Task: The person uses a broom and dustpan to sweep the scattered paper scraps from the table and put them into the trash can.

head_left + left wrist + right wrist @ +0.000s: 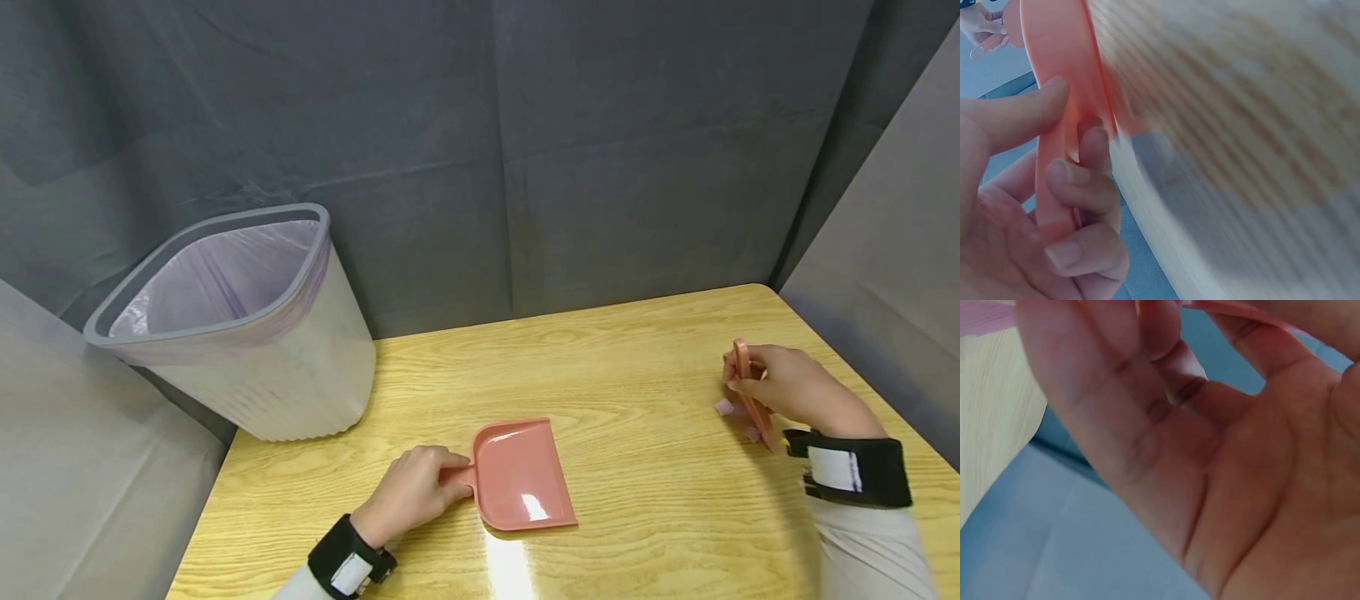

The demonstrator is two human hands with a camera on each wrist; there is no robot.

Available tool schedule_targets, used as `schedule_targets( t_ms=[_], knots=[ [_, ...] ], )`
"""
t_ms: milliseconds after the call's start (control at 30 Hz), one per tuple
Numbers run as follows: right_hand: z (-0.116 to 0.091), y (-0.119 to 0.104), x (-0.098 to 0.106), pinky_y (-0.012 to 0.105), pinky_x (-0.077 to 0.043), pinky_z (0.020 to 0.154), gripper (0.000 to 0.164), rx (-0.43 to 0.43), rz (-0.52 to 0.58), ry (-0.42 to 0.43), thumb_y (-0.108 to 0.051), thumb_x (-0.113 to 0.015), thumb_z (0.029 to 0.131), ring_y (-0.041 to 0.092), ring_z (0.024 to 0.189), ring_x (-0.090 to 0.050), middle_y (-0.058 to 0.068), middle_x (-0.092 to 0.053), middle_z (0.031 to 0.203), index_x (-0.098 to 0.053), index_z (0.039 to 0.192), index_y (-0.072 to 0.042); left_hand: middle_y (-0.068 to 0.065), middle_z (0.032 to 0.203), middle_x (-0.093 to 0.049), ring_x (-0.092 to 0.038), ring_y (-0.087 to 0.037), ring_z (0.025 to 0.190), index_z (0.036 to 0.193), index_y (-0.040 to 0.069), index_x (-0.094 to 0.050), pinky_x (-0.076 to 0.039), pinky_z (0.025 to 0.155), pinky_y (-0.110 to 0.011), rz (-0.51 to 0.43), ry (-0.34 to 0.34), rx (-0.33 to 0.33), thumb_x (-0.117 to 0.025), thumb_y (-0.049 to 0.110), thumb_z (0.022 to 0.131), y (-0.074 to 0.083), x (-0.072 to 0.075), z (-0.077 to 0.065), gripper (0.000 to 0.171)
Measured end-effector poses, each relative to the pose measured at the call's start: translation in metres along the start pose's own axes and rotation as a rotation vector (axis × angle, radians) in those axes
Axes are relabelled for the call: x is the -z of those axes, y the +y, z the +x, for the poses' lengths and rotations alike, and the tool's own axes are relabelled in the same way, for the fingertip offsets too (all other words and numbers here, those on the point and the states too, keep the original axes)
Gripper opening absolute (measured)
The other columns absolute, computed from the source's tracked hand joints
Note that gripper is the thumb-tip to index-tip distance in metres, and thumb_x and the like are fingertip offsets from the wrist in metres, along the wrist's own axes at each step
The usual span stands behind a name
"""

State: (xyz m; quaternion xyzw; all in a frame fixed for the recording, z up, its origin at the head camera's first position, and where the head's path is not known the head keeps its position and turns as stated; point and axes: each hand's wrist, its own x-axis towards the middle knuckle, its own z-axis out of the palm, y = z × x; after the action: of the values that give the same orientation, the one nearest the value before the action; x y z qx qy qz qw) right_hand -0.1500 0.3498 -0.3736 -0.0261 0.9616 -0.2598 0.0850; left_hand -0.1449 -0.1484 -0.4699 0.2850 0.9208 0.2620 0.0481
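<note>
A pink dustpan (525,475) lies on the wooden table in front of me, its straight edge facing right. My left hand (416,487) grips its short handle (1057,181), thumb on one side and fingers curled round the other, as the left wrist view shows. Over on the right side, my right hand (798,385) holds a pink hand brush (752,400) by its narrow back, tilted above the table. Pale pink bristles (724,407) show below it on the left. In the right wrist view the curled fingers (1116,394) hide most of the brush.
A white waste bin (300,375) with a grey rim and a clear bag liner stands at the table's back left. Dark grey cloth (637,167) hangs behind the table (637,517), and paler cloth panels (900,250) flank both sides.
</note>
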Motion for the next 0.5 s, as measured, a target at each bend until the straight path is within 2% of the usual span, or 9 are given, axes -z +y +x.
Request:
schedule_targets(
  t_ms=[200,367,500],
  knots=[
    [0.003,-0.019,-0.013,0.033,-0.048,0.061,0.008,0.103,0.078,-0.063,-0.011,-0.065,0.101,0.019,0.075,-0.061,0.0,-0.065,0.076,-0.062,0.101,-0.004,0.006,0.088,-0.073,-0.056,-0.003,0.07,0.111,0.014,-0.082,-0.044,0.059,-0.023,0.002,-0.004,0.003,-0.085,0.029,0.087,0.0,-0.001,0.0,0.028],
    [0.006,-0.037,-0.025,0.029,-0.046,0.058,0.006,0.163,0.18,-0.121,-0.009,-0.066,0.1,0.018,0.069,-0.055,0.002,-0.062,0.083,-0.062,0.103,-0.004,0.006,0.089,-0.073,-0.057,-0.004,0.071,0.111,0.015,-0.082,-0.044,0.06,-0.024,0.011,-0.005,0.005,-0.085,0.03,0.088,0.0,0.0,0.001,0.028],
    [0.009,-0.054,-0.036,0.03,-0.048,0.06,0.006,0.224,0.25,-0.186,-0.008,-0.066,0.1,0.019,0.07,-0.058,0.003,-0.063,0.086,-0.063,0.103,-0.004,0.006,0.09,-0.074,-0.057,-0.004,0.072,0.111,0.014,-0.082,-0.044,0.06,-0.024,0.014,-0.009,0.008,-0.085,0.03,0.087,0.0,0.001,0.001,0.028]
  ],
)
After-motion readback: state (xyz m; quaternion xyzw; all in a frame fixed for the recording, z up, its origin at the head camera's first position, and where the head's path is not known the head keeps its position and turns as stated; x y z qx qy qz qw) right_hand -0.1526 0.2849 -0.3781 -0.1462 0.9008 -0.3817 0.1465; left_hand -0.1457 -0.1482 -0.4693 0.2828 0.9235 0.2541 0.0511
